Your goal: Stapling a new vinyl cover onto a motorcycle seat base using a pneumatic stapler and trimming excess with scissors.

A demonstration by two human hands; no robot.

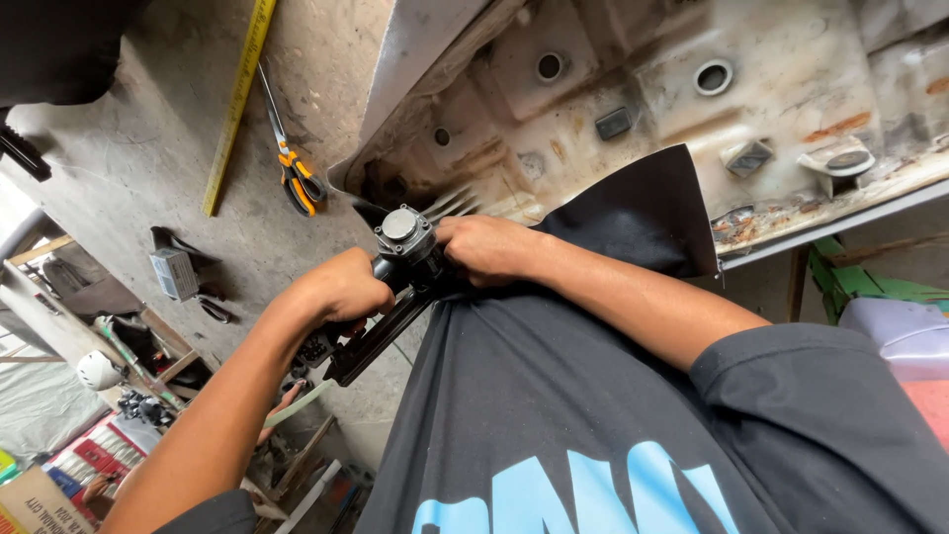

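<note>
We see the left hand (341, 289) closed around the handle of a black pneumatic stapler (390, 297), whose round metal head is at the edge of a rusty metal panel (633, 109). The right hand (486, 247) grips a black fabric sheet (643, 213) and presses it against the panel just beside the stapler head. On the concrete floor (148, 158), well apart, lie orange-handled scissors (292, 168) and a yellow measuring tape (237, 99).
</note>
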